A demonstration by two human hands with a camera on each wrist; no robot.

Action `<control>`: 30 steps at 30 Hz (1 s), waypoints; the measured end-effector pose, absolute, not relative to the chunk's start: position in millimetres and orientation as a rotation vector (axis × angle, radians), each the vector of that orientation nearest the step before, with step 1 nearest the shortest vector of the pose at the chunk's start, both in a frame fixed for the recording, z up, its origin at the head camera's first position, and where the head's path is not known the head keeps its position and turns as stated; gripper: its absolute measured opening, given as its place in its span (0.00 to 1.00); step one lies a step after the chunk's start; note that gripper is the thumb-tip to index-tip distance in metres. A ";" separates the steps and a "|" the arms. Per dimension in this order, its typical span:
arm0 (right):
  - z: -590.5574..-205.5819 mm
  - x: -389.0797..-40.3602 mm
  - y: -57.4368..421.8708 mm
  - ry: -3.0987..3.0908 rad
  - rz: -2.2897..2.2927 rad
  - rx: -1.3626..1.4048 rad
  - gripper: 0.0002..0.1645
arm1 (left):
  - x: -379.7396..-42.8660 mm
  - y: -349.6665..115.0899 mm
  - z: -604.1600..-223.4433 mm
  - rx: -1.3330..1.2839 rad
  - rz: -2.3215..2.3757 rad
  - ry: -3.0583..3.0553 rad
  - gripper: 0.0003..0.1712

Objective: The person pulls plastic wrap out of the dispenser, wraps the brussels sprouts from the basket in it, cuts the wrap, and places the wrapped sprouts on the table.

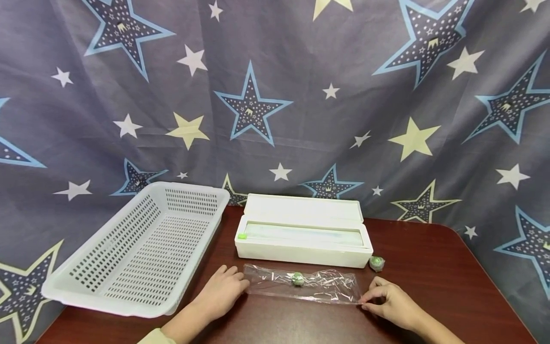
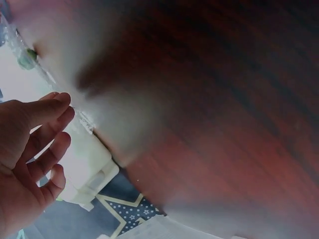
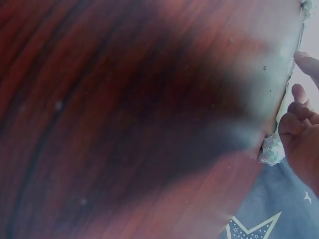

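Observation:
A sheet of clear plastic wrap (image 1: 275, 285) lies spread on the table, with a small round green item (image 1: 297, 279) on its middle. My left hand (image 1: 224, 290) is at the sheet's left end; in the left wrist view thumb and forefinger meet at its edge, pinching it. At the lower right corner, my right hand (image 1: 390, 302) pinches the wrap between thumb and forefinger. Behind the sheet stands a white box (image 1: 301, 254) with its lid raised and a green slider (image 1: 242, 236) at its left end. A second green item (image 1: 376, 263), wrapped in film, sits by the box's right corner.
A white perforated plastic basket (image 1: 195, 267) stands at the left, close to my left forearm. The dark red wooden table (image 1: 412, 248) ends at a star-patterned curtain (image 1: 301, 119) behind the box.

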State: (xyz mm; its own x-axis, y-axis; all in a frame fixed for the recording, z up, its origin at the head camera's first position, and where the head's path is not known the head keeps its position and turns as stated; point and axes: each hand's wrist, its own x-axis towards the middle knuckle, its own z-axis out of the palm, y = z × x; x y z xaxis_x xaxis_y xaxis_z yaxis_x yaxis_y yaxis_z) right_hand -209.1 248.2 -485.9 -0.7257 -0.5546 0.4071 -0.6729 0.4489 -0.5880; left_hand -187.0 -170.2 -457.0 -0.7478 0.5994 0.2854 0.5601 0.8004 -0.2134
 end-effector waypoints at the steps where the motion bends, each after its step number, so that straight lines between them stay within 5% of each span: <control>1: -486.3 -209.2 248.1 -2.546 1.133 1.083 0.10 | -187.2 -169.9 -457.8 -0.883 0.168 -2.648 0.04; 21: -485.5 -204.0 247.0 -2.688 1.026 1.022 0.03 | -185.6 -165.8 -459.3 -0.850 0.171 -2.743 0.03; 30: -489.3 -205.8 245.3 -2.623 1.042 0.973 0.08 | -185.9 -166.6 -457.8 -0.856 0.127 -2.743 0.05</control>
State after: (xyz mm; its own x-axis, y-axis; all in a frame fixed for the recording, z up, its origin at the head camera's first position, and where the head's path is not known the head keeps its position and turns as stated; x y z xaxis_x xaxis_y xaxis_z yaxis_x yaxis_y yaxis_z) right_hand -205.8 245.3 -489.3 -0.7767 -0.5151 0.3626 -0.6235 0.5465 -0.5591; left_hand -185.9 -166.6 -457.8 -0.7912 0.5690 0.2241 0.5458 0.8223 -0.1609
